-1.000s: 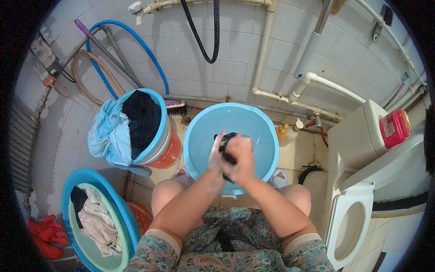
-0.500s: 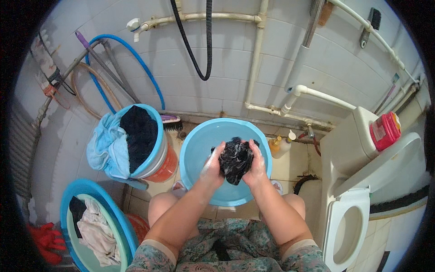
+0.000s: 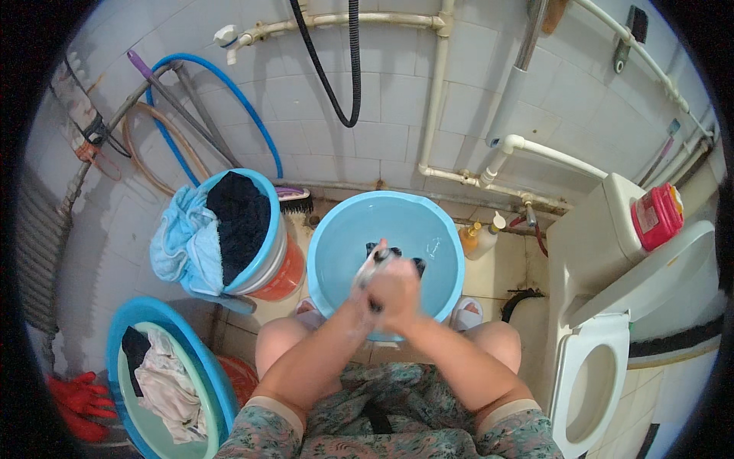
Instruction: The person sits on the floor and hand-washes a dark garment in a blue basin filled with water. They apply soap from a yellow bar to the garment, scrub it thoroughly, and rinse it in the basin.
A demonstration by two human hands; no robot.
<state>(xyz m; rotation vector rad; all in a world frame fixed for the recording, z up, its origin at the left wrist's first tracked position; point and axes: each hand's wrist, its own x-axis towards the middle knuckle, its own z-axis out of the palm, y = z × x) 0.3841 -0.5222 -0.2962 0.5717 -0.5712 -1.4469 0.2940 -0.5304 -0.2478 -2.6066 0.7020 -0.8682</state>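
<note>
My left hand point(image 3: 365, 280) and my right hand point(image 3: 395, 292) are pressed together over the near half of a light blue basin point(image 3: 325, 237). Bunched between them is a wet black cloth point(image 3: 418, 267), mostly hidden, with dark bits poking out past the fingers and below the palms. White suds streak the left hand. Motion smears both hands, the right one most. Inside the basin there is a small patch of foam on the right wall. The basin stands on the floor between my feet.
To the left, a bucket point(image 3: 269, 229) holds black cloth and a light blue towel point(image 3: 183, 237). Nearer, nested basins point(image 3: 122, 321) hold pale and black clothes. A scrubbing brush point(image 3: 297, 200) and pump bottles point(image 3: 483, 239) flank the basin. A toilet point(image 3: 562, 382) stands right.
My hands have come from either side of the black cloth to press together around it, the right now crossing over the left. The view has shifted slightly.
</note>
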